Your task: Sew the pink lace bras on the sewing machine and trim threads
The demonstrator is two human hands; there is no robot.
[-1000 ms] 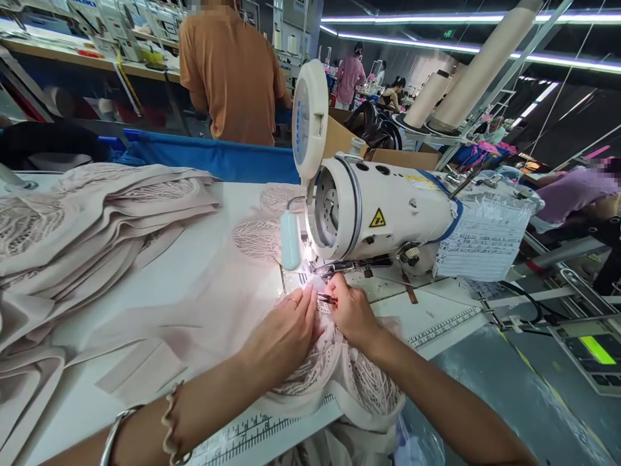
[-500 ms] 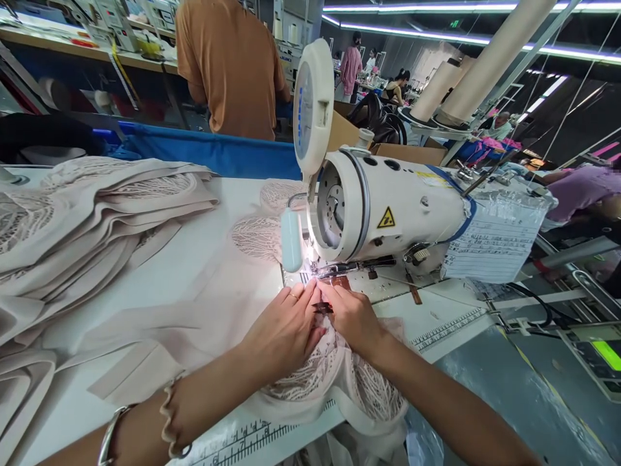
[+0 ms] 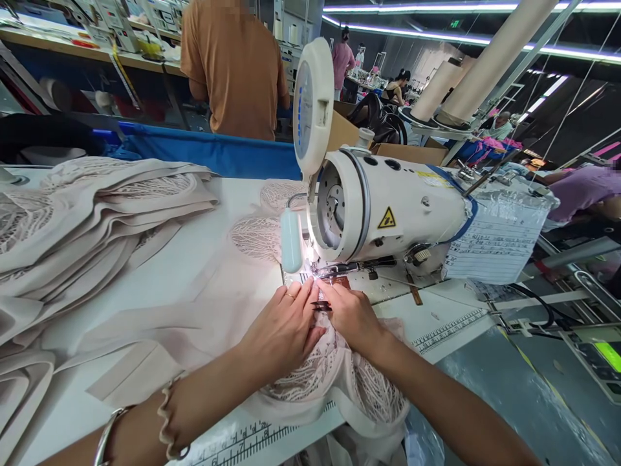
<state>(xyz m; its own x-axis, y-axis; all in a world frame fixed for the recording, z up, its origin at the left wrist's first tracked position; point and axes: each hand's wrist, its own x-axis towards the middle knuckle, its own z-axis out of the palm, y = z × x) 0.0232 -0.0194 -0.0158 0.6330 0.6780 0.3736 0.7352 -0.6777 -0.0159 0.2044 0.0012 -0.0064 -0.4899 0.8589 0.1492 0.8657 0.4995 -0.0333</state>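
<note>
Pale pink lace fabric (image 3: 310, 378) lies bunched at the table's front edge and runs up to the needle area of a white sewing machine (image 3: 402, 200). My left hand (image 3: 286, 320) grips the fabric just below the presser foot, its fingertips close together. Beside it, my right hand (image 3: 352, 317) pinches the same fabric, thumb and index finger near the foot. Small dark thread snips (image 3: 321, 305) poke out from the right hand between both hands. The fingertips hide the exact stitching spot. A lit lamp (image 3: 291, 239) hangs left of the needle.
Stacked pale lace pieces (image 3: 121, 200) cover the table's left side. A ruler strip (image 3: 262, 437) runs along the front edge. A handwritten sheet (image 3: 495, 239) hangs at the machine's right end. Behind a blue cloth barrier (image 3: 208, 155) stands a person in a brown shirt (image 3: 237, 71).
My hands and the fabric keep almost the same place at the machine. The person in brown has shifted slightly right, and a distant person in pink has moved a little left.
</note>
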